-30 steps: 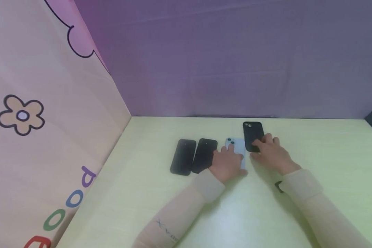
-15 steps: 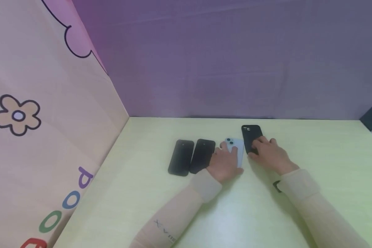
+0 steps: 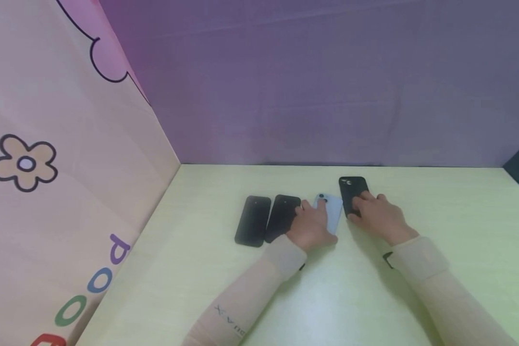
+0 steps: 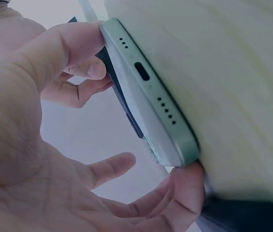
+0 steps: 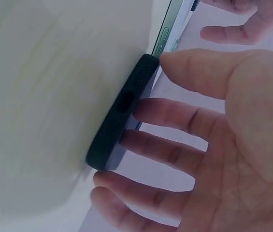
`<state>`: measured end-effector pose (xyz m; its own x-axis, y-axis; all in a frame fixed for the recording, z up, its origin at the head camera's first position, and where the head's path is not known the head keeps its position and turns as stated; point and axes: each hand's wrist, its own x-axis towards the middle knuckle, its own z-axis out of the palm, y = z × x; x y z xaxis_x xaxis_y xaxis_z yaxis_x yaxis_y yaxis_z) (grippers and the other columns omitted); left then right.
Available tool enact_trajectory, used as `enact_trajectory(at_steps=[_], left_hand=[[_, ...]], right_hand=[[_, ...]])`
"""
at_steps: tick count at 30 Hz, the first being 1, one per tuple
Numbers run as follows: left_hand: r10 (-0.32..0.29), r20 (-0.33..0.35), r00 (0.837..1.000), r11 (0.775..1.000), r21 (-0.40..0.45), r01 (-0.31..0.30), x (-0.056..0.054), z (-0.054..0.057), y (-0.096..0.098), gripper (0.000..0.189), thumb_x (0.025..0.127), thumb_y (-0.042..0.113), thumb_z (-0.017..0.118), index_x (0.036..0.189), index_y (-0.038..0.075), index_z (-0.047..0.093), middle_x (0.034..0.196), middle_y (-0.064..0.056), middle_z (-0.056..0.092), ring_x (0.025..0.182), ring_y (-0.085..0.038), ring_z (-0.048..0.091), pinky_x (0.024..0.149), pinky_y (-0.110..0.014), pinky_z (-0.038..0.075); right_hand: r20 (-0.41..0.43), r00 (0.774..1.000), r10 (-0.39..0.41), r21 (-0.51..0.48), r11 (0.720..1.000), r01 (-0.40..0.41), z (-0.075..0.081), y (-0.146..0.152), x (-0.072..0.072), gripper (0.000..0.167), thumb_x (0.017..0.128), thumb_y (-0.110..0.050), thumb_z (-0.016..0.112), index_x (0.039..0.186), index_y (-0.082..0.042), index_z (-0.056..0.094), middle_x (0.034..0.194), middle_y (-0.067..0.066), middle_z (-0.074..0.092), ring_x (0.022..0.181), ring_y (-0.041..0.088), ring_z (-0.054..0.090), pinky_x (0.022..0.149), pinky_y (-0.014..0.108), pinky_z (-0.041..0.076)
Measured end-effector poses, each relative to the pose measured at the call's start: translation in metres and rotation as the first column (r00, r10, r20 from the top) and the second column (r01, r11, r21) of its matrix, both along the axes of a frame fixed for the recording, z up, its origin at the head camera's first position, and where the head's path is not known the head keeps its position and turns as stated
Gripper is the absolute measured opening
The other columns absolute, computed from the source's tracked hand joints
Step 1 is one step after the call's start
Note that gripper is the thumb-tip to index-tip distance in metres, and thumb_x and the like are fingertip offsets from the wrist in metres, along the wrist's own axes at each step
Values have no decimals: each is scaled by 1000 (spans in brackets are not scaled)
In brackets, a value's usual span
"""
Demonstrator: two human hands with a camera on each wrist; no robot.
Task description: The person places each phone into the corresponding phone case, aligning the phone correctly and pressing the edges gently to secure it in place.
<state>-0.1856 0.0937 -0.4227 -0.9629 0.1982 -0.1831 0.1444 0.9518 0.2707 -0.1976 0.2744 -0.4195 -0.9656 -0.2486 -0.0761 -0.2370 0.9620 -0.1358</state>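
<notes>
Pinching pale smartphone [image 3: 335, 214] by edges, left hand [image 3: 311, 228] likely steadied it; right hand [image 3: 381, 218] likewise gripped black smartphone [image 3: 352, 192] at right.

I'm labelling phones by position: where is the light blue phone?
In the head view, the light blue phone is right of centre, partly under the left hand, between a black phone on its left and the black-backed phone the right hand holds.

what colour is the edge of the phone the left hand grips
The phone's edge is pale green, clearest in the left wrist view.
</notes>
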Motion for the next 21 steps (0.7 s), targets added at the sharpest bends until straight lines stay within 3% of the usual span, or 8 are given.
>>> enact_trajectory(at_steps=[6,10,14,17,21], left_hand=[[27,19,999,999,43,-28,0,0,-2,108,64,46,83,149,22,21,130,-18,42,110,-29,49,75,-38,54],[26,20,999,997,66,-28,-1,2,-4,110,63,44,84,150,19,21,127,-19,46,110,-28,48,77,-38,54],[17,62,998,995,98,-23,-2,3,-6,109,64,43,84,148,14,23,121,-15,53,102,-25,52,78,-38,52],[11,100,995,992,124,-23,-3,3,-7,110,64,44,84,148,11,22,118,-12,56,95,-22,54,80,-36,51],[23,120,993,988,151,-41,-4,3,-8,108,63,44,85,145,7,25,109,-9,59,84,-20,55,72,-34,52]], right_hand=[[5,1000,16,42,999,-17,-1,-1,0,35,89,-37,61,109,-8,57,105,15,55,78,31,51,47,39,45],[-6,1000,4,54,999,-4,-3,-1,0,46,90,-37,59,123,-5,55,116,20,54,85,35,54,50,45,49],[-4,1000,-5,60,998,5,-3,-1,0,52,91,-39,58,132,-7,52,123,21,52,91,39,54,54,49,51],[8,1000,-8,55,998,8,-2,0,0,50,91,-42,57,130,-10,55,123,21,52,93,39,54,55,50,51],[18,1000,-7,44,999,6,0,0,0,49,91,-44,57,128,-11,56,122,20,50,93,40,53,52,49,50]])
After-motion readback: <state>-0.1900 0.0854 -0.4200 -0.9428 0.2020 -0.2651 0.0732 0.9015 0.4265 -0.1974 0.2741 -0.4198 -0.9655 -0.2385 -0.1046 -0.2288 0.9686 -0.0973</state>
